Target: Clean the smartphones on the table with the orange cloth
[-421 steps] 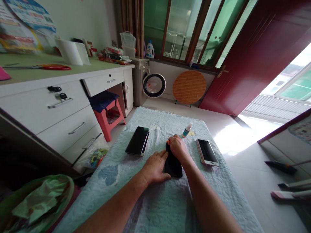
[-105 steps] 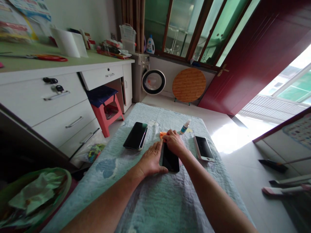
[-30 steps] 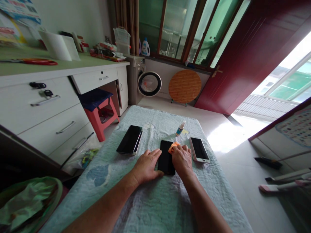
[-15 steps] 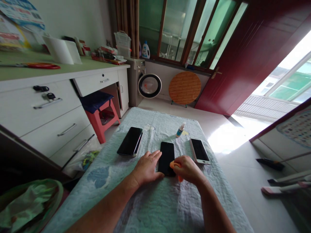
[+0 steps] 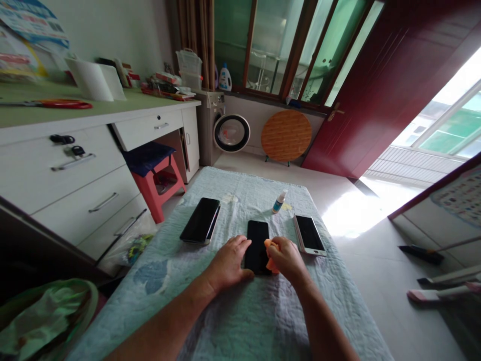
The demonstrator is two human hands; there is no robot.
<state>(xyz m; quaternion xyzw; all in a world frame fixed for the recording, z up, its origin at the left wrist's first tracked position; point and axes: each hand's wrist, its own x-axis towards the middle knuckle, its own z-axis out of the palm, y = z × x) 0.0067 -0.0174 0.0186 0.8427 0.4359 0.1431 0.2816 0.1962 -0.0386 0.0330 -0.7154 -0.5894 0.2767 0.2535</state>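
A black smartphone (image 5: 257,246) lies face up on the quilted cloth in front of me. My left hand (image 5: 230,260) rests along its left edge, fingers stretched out and thumb at the near corner. Bunched in my right hand (image 5: 287,255) is an orange cloth (image 5: 271,260), which touches the right edge of the phone. Beyond the phone stands a small spray bottle (image 5: 279,201) with a white top. To the left lies a stack of dark phones (image 5: 201,220); to the right, a white phone (image 5: 309,233) rests on another one.
The light blue quilted cloth (image 5: 180,306) covers the table. On the left are a white drawer desk (image 5: 71,175) and a red stool (image 5: 150,190). A bin (image 5: 90,296) stands at lower left. Behind are a washing machine (image 5: 210,120) and a round wooden tabletop (image 5: 286,134).
My right hand and the orange cloth have shifted slightly up along the phone's right edge. My left hand stays at the phone's left side.
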